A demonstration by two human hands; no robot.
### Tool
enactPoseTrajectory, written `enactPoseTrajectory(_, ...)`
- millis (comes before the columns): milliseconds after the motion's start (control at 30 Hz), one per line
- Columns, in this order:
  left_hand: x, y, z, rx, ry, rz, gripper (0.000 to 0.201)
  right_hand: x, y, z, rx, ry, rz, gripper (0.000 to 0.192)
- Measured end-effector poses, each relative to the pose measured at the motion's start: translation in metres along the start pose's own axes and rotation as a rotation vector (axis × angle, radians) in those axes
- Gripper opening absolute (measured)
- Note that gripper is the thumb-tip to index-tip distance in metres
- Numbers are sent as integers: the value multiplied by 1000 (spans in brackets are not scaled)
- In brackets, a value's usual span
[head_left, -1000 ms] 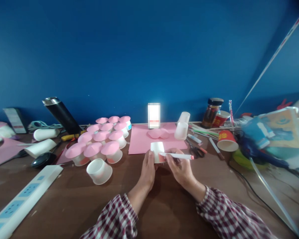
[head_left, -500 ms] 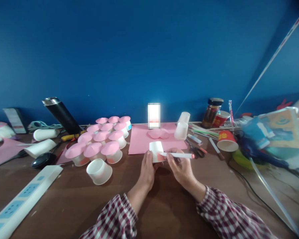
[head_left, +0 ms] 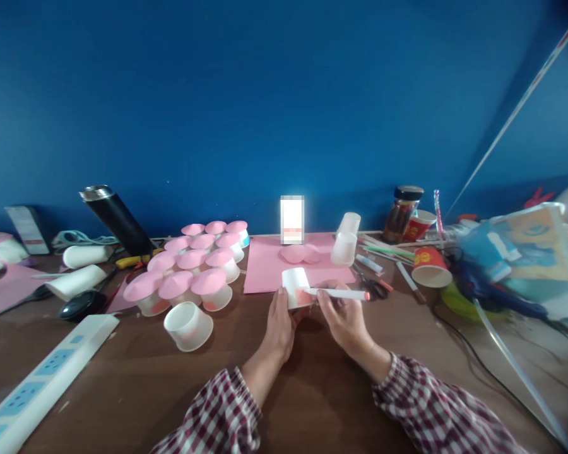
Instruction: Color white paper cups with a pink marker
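My left hand (head_left: 281, 321) is closed around a small white paper cup (head_left: 294, 284), which has an orange-pink patch on its side. Between the fingers of my right hand (head_left: 344, 318) is a white marker (head_left: 341, 294) with a red end, its tip against or very near that patch. Behind the cup, pink paper sheets (head_left: 265, 268) lie flat with pink paper discs (head_left: 293, 253) on them. To the left stand several cups topped with pink paper cones (head_left: 209, 280), and a single white cup (head_left: 188, 325) without a cone is in front of them.
A white power strip (head_left: 52, 372) and a black mouse (head_left: 81, 306) lie at the left, near a leaning black flask (head_left: 118, 217). Right of the paper are translucent cups (head_left: 344, 249), scissors (head_left: 376, 287), a red paper cup (head_left: 430, 268) and a lidded jar (head_left: 404, 214).
Almost nothing differs. The cup in my left hand has tilted or shifted very slightly to the left; the marker stays at its coloured patch.
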State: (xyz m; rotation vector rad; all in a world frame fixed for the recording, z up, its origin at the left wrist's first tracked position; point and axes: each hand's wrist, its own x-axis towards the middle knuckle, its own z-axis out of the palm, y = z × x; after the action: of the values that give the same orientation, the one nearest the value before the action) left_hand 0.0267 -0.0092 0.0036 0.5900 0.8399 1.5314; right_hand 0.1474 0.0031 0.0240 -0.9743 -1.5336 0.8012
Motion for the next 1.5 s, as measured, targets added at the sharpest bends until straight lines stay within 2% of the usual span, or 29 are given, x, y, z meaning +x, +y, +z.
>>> enactPoseTrajectory(233,-1,2,1,17,-41,11,44,-2,0,0,28,-38,10,15)
enactPoseTrajectory(567,-2,4,3,39,-54,54,31,-6,2,3,81,-16,-6,12)
enactPoseTrajectory(767,-5,5,4,68,-59,66,33,-4,0,2,50,-2,20,15)
enactPoseTrajectory(967,-3,4,5,27,-13,51,34,-3,0,1,43,26,44,17)
enactPoseTrajectory(1500,-3,2,2,31,-62,68,31,-5,-1,3,76,-29,30,13)
